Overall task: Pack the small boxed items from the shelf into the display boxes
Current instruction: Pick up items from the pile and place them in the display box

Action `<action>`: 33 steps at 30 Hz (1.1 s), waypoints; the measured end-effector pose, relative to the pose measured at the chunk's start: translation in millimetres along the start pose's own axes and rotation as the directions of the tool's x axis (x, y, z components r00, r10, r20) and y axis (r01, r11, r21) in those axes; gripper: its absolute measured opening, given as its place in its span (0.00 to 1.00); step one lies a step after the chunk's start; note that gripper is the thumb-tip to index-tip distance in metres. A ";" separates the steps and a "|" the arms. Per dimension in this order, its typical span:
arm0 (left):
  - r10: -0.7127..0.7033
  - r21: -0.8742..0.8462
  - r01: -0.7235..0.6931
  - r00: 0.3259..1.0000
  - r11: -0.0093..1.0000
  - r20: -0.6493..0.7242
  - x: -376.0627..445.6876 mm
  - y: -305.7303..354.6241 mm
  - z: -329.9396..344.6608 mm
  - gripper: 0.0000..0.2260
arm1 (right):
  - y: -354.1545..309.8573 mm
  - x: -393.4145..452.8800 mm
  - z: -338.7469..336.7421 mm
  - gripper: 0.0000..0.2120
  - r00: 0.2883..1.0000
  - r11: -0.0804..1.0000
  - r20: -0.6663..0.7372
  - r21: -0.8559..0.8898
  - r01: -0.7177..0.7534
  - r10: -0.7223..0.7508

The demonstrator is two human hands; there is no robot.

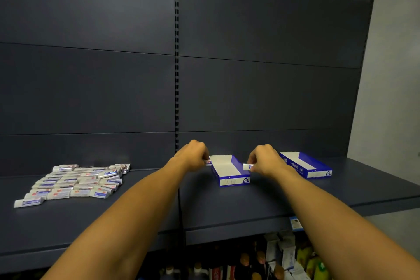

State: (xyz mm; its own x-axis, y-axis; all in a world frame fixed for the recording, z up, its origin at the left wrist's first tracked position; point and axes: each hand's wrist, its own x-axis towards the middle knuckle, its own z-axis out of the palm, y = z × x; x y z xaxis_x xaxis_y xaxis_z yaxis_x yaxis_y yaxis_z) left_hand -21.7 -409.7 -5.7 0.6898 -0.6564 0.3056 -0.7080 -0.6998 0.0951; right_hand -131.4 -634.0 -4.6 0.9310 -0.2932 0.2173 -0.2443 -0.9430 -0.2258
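A blue and white display box (229,171) lies open on the dark shelf (136,211), its inside bare. My left hand (193,155) grips a small boxed item (207,163) just left of that box's rim. My right hand (266,160) pinches another small white boxed item (247,166) at the box's right wall. A second display box (305,165) sits further right, partly behind my right hand. Several small white boxed items (75,183) lie in a loose pile on the shelf's left side.
The shelf's dark back panel (91,86) rises behind everything, with a slotted upright (177,75) at the middle. A blue price tag (295,223) hangs on the shelf's front edge. Bottles and cartons (284,259) fill the shelf below.
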 end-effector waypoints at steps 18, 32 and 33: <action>0.012 -0.011 -0.012 1.000 1.000 0.020 118.2 -15.3 57.3 0.09 | 29.4 129.0 43.0 0.10 0.993 0.990 0.023 0.079 0.114 -0.116; -0.174 -0.025 0.174 0.985 0.984 0.012 164.0 -21.2 94.9 0.08 | 45.4 206.0 71.6 0.09 0.951 0.936 0.059 0.205 0.287 -0.305; -0.181 -0.027 0.182 0.983 0.983 0.014 165.3 -21.8 96.1 0.08 | 44.5 208.3 75.7 0.09 0.948 0.930 0.062 0.223 0.291 -0.311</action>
State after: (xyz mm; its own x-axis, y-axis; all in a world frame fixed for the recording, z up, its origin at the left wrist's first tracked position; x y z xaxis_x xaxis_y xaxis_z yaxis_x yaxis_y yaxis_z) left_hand 122.4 -530.0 -48.3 0.8088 -0.5226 0.2697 -0.5749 -0.7993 0.1749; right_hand 72.2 -725.2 -41.3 0.9756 0.0253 0.2180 0.1043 -0.9275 -0.3590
